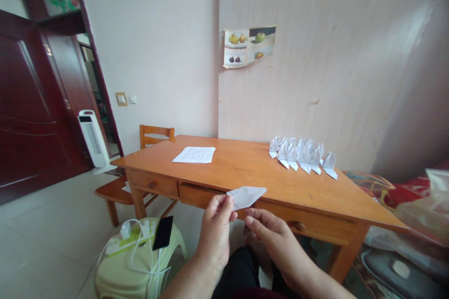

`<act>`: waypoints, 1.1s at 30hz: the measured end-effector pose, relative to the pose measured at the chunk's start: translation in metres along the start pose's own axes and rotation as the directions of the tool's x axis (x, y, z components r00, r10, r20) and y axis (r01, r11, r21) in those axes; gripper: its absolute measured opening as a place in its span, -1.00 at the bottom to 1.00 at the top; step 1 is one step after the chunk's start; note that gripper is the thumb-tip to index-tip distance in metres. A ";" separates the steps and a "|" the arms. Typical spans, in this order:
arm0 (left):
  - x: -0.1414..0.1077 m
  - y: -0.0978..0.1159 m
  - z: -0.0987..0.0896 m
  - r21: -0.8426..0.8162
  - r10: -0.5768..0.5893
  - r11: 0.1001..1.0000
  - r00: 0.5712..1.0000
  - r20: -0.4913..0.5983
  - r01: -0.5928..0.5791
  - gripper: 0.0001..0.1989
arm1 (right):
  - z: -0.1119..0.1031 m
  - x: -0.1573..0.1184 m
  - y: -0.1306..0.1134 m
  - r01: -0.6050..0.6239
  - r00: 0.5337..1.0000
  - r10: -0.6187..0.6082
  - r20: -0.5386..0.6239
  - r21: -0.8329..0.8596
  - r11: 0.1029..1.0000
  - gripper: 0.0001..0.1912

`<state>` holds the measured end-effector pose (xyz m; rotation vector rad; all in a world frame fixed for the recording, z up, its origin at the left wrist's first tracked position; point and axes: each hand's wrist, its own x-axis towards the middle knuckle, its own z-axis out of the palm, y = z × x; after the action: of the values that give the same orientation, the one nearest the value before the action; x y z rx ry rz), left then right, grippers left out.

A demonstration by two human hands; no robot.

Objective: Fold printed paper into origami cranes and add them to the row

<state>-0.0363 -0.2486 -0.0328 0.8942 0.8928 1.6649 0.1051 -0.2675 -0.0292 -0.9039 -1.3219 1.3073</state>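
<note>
A small folded piece of white paper [247, 197], shaped like a flat pointed diamond, is pinched at its left end by my left hand [218, 226]. Faint print shows on it. Just below and to the right of the paper is my right hand [275, 233], its thumb and fingers apart with nothing between them. On the right part of the wooden table [238, 168] stand several folded white paper figures [304, 155] in rows. A stack of printed paper sheets [194, 154] lies flat on the table's left part.
A pale green stool [122, 275] at lower left bears a power strip [128, 238], white cables and a black phone [163, 232]. A wooden chair [156, 131] stands behind the table's left end. Bags [417, 205] are heaped at the right.
</note>
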 end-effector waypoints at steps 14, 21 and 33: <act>-0.016 -0.006 0.005 -0.054 -0.079 0.995 0.985 0.152 0.088 -0.67 | 0.006 0.010 -0.005 0.049 0.995 -0.038 -0.093 0.115 0.992 -0.68; -0.020 -0.005 0.005 -0.070 -0.115 0.989 0.970 0.212 0.133 -0.67 | 0.004 0.010 -0.009 0.027 0.994 -0.011 -0.107 0.147 0.989 -0.65; -0.021 -0.001 0.009 -0.055 -0.119 0.989 0.968 0.220 0.134 -0.68 | 0.001 0.009 -0.013 0.026 0.983 -0.010 -0.183 0.087 0.996 -0.64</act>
<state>-0.0232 -0.2675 -0.0330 0.9314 0.7238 1.4485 0.1038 -0.2608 -0.0153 -0.9246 -1.1192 1.2290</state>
